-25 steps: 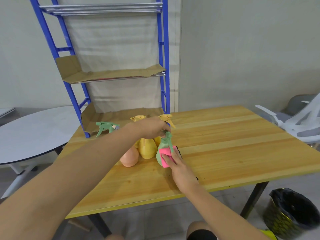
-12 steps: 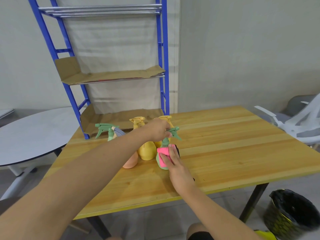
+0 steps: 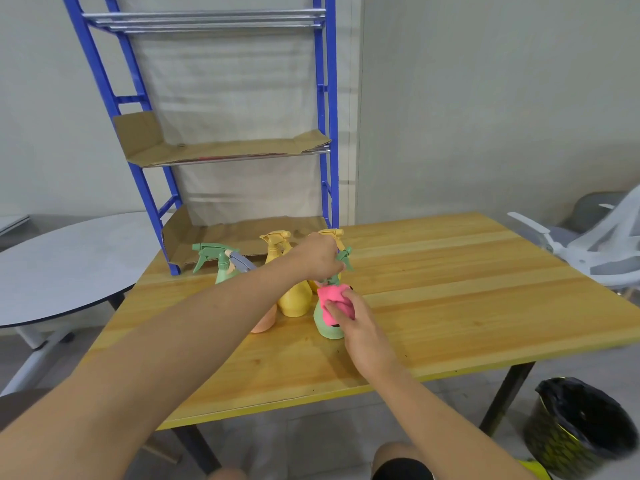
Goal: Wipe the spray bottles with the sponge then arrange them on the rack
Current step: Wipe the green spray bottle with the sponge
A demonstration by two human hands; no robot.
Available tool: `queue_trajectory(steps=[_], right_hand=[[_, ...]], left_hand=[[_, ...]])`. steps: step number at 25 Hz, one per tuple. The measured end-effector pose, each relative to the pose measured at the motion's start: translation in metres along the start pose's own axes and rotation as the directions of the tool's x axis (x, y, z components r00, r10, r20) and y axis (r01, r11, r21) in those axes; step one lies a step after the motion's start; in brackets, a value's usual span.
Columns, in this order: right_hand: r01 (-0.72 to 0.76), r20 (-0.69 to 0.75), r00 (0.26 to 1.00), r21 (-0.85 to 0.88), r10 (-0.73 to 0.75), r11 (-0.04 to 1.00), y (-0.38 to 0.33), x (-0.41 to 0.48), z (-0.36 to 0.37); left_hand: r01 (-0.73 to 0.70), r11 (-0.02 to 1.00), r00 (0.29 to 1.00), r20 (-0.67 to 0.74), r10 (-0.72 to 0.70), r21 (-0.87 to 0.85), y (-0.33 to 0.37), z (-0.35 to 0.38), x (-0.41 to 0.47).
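Observation:
A green spray bottle [image 3: 325,325] stands on the wooden table [image 3: 450,289]. My left hand [image 3: 320,256] grips its trigger head from above. Pressed against the bottle's upper body is a pink sponge [image 3: 334,299], held by my right hand [image 3: 360,323]. Behind it stand a yellow bottle [image 3: 292,299], a second yellow bottle [image 3: 330,235] mostly hidden by my left hand, an orange bottle [image 3: 265,322] partly behind my forearm, and another green-headed bottle [image 3: 216,259]. The blue rack [image 3: 325,109] rises at the table's back edge, its shelves lined with cardboard [image 3: 225,152].
A grey round table [image 3: 62,265] stands to the left. A white chair [image 3: 588,247] is at the right. A black-lined bin [image 3: 578,427] sits on the floor under the table's right corner. Bare table surface lies right of the bottles.
The sponge in my right hand has moved up the green bottle's body. My left hand stays on the bottle's head, which has turned slightly.

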State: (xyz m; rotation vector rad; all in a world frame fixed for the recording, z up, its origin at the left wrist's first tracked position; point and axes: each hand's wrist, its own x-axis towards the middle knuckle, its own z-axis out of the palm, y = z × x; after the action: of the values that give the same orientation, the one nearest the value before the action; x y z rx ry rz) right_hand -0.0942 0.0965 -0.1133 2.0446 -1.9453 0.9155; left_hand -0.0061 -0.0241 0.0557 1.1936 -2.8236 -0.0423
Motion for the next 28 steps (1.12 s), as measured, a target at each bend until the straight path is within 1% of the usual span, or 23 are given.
queue_trajectory(steps=[2,3,4,6,8,9,11,12,14,15,17,19,21,24,26,28], right_hand=[[0.084,-0.005,0.996,-0.111,-0.085,0.990,0.007,-0.009,0.011],[0.097,-0.005,0.995,-0.096,-0.098,0.991,0.010,-0.015,0.015],[0.067,-0.005,0.998,-0.033,-0.067,0.997,0.010,-0.021,0.016],[0.061,-0.046,0.997,0.026,-0.060,0.998,0.004,-0.026,0.012],[0.033,-0.071,0.997,0.022,-0.032,0.999,0.000,-0.024,0.008],[0.019,-0.087,0.996,0.004,-0.019,1.000,-0.002,-0.021,0.008],[-0.021,-0.066,0.998,-0.015,0.020,1.000,-0.004,-0.015,0.012],[-0.042,-0.053,0.998,-0.012,0.042,0.999,-0.004,-0.014,0.015],[-0.055,-0.054,0.997,0.028,0.057,0.998,-0.002,-0.011,0.019],[-0.055,-0.068,0.996,0.043,0.057,0.998,0.001,-0.009,0.021],[-0.043,-0.098,0.994,0.053,0.048,0.998,0.001,-0.001,0.020],[-0.025,-0.124,0.992,0.034,0.029,0.999,-0.003,0.012,0.014],[0.009,-0.126,0.992,-0.040,-0.014,0.999,-0.007,0.022,0.010],[0.092,-0.077,0.991,-0.171,-0.107,0.981,-0.005,0.017,0.016],[0.138,-0.037,0.988,-0.187,-0.148,0.972,0.002,0.004,0.026],[0.142,0.003,0.990,-0.169,-0.144,0.975,0.005,-0.005,0.027]], left_hand=[[0.005,1.000,1.000,0.000,-0.005,-0.013,0.000,0.002,0.002],[0.003,1.000,1.000,0.004,-0.003,-0.025,0.000,0.003,0.001],[-0.005,0.999,1.000,0.013,0.006,-0.044,-0.001,0.005,0.002],[-0.021,0.998,0.999,0.039,0.023,-0.066,-0.002,0.004,0.000],[-0.050,0.999,0.997,0.051,0.051,-0.021,-0.005,-0.004,-0.003],[-0.084,0.996,0.996,0.033,0.084,0.005,-0.009,-0.008,-0.002],[-0.167,0.986,0.985,0.036,0.166,0.014,-0.016,-0.014,-0.001],[-0.173,0.985,0.983,0.062,0.173,-0.001,-0.017,-0.014,-0.001],[-0.131,0.991,0.987,0.090,0.131,-0.004,-0.016,-0.007,-0.002],[-0.109,0.994,0.991,0.074,0.108,0.001,-0.014,0.000,-0.002],[-0.060,0.998,0.998,-0.007,0.060,-0.022,-0.013,0.015,-0.002],[-0.004,0.996,0.998,-0.060,-0.001,-0.089,-0.014,0.020,0.000],[0.029,0.990,0.997,-0.065,-0.038,-0.136,-0.013,0.018,0.001],[0.071,0.983,0.993,-0.077,-0.085,-0.169,-0.010,0.023,0.003],[0.088,0.972,0.989,-0.093,-0.111,-0.216,-0.011,0.030,0.003],[0.093,0.954,0.986,-0.107,-0.128,-0.286,-0.012,0.036,-0.001]])
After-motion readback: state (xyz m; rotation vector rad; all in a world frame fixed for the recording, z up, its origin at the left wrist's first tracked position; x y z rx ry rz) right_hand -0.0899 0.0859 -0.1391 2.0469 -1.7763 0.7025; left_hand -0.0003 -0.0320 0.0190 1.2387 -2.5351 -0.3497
